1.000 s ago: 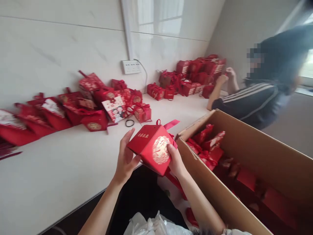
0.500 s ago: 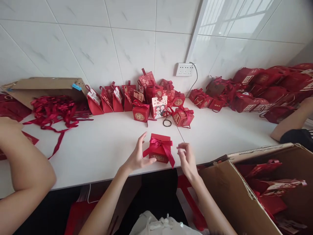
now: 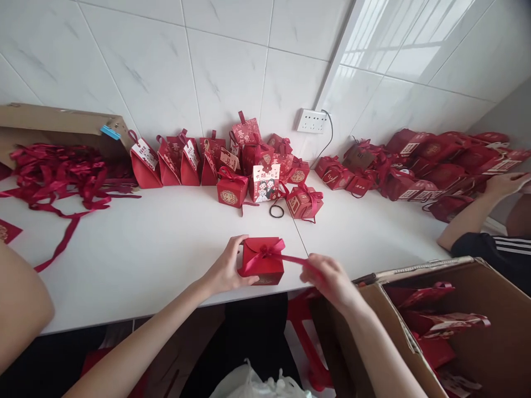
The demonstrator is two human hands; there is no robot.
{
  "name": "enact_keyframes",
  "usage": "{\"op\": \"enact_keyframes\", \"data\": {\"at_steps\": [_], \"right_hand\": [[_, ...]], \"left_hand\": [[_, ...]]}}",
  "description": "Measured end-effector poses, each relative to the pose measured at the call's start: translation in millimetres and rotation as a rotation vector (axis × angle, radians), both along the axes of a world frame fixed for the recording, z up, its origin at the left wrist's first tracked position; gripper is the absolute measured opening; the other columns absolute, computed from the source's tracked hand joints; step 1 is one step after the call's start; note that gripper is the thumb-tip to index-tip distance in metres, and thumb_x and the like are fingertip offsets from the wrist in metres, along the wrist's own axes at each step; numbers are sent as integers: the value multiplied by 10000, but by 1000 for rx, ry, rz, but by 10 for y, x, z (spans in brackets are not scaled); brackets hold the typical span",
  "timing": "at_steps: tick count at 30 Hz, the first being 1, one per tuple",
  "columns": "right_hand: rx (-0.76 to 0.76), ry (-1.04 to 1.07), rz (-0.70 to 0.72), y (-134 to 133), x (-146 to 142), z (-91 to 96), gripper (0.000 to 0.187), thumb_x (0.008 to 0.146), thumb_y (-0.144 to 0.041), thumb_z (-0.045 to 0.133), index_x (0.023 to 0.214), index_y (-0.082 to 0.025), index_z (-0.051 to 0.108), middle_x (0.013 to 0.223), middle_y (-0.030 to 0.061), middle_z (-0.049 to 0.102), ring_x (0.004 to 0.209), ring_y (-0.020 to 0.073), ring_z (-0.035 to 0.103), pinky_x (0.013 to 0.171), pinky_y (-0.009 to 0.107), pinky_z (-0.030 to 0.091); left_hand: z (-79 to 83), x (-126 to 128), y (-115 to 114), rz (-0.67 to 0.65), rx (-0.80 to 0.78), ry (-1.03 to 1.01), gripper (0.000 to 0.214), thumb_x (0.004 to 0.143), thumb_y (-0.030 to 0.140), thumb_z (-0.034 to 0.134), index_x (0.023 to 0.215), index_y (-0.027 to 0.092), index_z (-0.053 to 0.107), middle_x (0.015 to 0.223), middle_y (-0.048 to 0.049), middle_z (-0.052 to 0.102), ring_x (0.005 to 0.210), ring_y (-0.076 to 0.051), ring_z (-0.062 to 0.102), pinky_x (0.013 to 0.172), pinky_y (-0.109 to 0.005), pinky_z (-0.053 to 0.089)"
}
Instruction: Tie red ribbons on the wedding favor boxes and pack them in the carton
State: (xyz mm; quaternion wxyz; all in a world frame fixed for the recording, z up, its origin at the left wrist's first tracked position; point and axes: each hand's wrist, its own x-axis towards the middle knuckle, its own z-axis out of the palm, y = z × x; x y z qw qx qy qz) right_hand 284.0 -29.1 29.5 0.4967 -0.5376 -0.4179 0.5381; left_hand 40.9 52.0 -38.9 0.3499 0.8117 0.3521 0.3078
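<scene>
A red gift box (image 3: pixel 265 275) sits near the front edge of the white table, with a ribbon bow (image 3: pixel 269 252) tied on its top. Its left side is gripped by my left hand (image 3: pixel 230 268), thumb at the front and fingers at the back. My right hand (image 3: pixel 331 278), to the right of the box, pinches one tail of the red ribbon (image 3: pixel 296 259), which stretches taut from the bow. Beyond the box lie a black ring-shaped band (image 3: pixel 276 211) and a bow-tied red box (image 3: pixel 306 203).
Loose red ribbons (image 3: pixel 62 171) spill from a cardboard box (image 3: pixel 62 117) at the left. Red boxes (image 3: pixel 147 166) line the wall. At the lower right stands a carton (image 3: pixel 390 320) holding red boxes. Other people's arms (image 3: pixel 477 218) reach in at both sides.
My left hand has closed onto the box's side. My right hand, earlier empty beside the box, now holds a ribbon tail pulled out rightward. The view has shifted somewhat.
</scene>
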Motion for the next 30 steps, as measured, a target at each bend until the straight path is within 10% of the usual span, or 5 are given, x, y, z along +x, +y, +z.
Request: {"op": "enact_keyframes", "data": {"at_steps": [5, 11, 16, 30], "right_hand": [[214, 232, -177, -131, 235, 235, 435, 735, -460, 660, 455, -215, 435, 429, -58, 327, 451, 106, 391, 587, 297, 448], [230, -523, -254, 96, 85, 32, 454, 878, -535, 421, 659, -199, 634, 699, 41, 607, 728, 193, 569, 738, 339, 439], [324, -817, 70, 381, -185, -18, 215, 859, -278, 483, 848, -194, 680, 902, 63, 607, 829, 187, 578, 757, 320, 462], [313, -999, 237, 538, -540, -86, 236, 806, -60, 498, 812, -187, 697, 873, 38, 564, 731, 133, 562, 690, 254, 445]], "left_hand": [[-33, -19, -35, 50, -21, -18, 846, 677, 409, 723, 1339, 237, 225, 1308, -140, 354, 1180, -298, 482, 949, -466, 475], [153, -60, 2, -46, -11, -5, 796, 792, 547, 548, 1425, 217, 194, 1427, -163, 273, 1343, -351, 294, 1062, -525, 345], [440, 121, 24, 47, 125, 134, 247, 883, 307, 414, 991, 208, 613, 1179, -92, 542, 1189, -274, 470, 1032, -483, 379], [294, 273, 19, 115, 88, -61, 55, 828, 165, 497, 813, 200, 536, 1097, -63, 577, 1089, -211, 557, 961, -404, 468]]}}
